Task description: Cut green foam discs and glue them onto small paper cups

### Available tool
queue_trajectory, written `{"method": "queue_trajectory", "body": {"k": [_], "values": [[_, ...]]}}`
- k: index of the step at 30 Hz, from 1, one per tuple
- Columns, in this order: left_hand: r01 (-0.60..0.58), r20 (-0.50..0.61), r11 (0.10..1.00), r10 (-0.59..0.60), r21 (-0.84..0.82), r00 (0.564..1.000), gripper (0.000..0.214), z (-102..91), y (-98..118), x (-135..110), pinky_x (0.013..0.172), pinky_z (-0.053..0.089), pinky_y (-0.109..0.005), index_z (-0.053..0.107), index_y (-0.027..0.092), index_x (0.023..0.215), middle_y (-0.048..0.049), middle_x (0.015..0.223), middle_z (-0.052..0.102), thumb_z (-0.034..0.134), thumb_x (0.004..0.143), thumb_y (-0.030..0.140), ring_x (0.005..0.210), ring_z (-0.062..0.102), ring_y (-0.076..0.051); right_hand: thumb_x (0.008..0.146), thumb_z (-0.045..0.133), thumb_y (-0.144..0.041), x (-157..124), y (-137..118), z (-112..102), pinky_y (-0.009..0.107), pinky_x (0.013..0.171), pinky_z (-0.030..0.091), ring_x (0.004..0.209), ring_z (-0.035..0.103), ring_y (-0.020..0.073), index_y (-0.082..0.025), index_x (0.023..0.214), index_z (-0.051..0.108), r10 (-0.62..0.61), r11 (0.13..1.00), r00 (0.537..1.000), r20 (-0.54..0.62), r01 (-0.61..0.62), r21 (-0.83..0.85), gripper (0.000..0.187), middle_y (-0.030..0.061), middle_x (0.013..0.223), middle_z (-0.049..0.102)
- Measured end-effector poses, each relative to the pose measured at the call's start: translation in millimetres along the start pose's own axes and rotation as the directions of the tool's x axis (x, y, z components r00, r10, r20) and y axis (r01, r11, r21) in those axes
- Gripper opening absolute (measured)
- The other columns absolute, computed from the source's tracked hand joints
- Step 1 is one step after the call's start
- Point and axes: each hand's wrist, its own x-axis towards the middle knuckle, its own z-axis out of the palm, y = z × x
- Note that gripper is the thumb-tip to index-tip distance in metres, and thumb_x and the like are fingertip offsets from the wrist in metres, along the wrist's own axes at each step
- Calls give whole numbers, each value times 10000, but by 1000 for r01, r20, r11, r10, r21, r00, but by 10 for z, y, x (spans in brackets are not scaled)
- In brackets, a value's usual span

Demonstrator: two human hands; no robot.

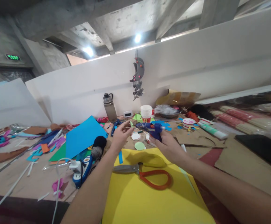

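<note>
My right hand [164, 140] is wrapped round a blue hot glue gun [153, 128], its nozzle pointing left. Facing that nozzle, my left hand [122, 133] pinches a small light-green piece [131, 124], probably paper. Below the hands lie a white disc [135, 136] and a pale green disc [140, 146]. Nearer to me, scissors [155, 179] with orange handles rest on yellow sheets [135, 202]. A thin blue strip [120, 157] lies at the sheets' far edge.
Stacked paper cups [146, 112] and a grey bottle [109, 107] stand at the back. To the left are a blue sheet [81, 137], yarn balls [99, 142] and a power strip [84, 171] with a white cable. A black flat object [263, 152] lies at the right.
</note>
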Motion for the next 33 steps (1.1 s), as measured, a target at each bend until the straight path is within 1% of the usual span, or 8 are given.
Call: {"method": "queue_trajectory", "body": {"k": [3,6,11,14,18,22,25,33], "values": [[8,-29,1000,-8,8,1000,547,-29,36,11,669,537,-275,617,167,1202,-115,1124,659,710,717,402,889,643,-201,820,556,-330,-10,-31,-5,387,801,459,899,615,286,-189,1071,647,-27,1000,999,24,27,-3,302,89,997,703],[20,-26,1000,-21,-16,999,556,-27,54,12,682,536,-277,615,167,1208,-112,1120,663,716,712,398,889,644,-198,831,544,-329,-17,-17,-7,380,799,460,876,613,276,-191,1046,652,-48,999,999,4,48,-9,277,84,959,702],[25,-34,999,-26,-40,999,552,-17,-1,27,650,528,-272,633,164,1185,-108,1086,666,729,697,403,857,637,-191,859,503,-368,-13,80,-12,409,831,455,907,599,279,-138,1085,611,-55,997,998,-2,55,-54,340,120,1024,679],[12,-22,999,-13,-30,1000,539,-23,-44,38,653,529,-266,631,177,1189,-99,1109,660,724,707,400,863,628,-183,867,486,-367,-16,96,-8,402,801,467,886,599,273,-124,1075,608,-51,995,999,15,52,-82,342,124,999,679],[7,-4,1000,-7,-20,1000,534,-25,-60,39,629,524,-256,631,182,1192,-94,1105,665,719,713,401,779,625,-151,868,482,-348,-21,59,1,390,791,477,863,601,259,-126,1108,603,-93,993,996,4,93,-76,349,112,983,680],[2,-10,1000,-2,-5,1000,535,-15,-55,36,613,521,-252,631,174,1191,-95,1075,674,718,714,399,727,619,-136,867,476,-311,-18,28,0,392,821,477,907,601,260,-128,1142,600,-111,991,994,13,112,-79,353,114,1028,675],[2,-10,1000,-2,-5,1000,541,-14,-53,37,617,522,-253,630,176,1193,-96,1095,668,719,711,406,735,621,-137,865,482,-297,-22,5,-4,389,837,475,923,603,259,-125,1146,601,-106,990,994,22,108,-92,351,117,1047,674],[-1,14,1000,1,-8,1000,540,-15,-51,24,643,529,-265,620,175,1207,-101,1109,664,712,719,388,809,630,-166,860,485,-293,-27,-55,-5,375,815,491,885,621,256,-140,1125,623,-109,989,994,14,110,-100,336,100,990,691]]}}
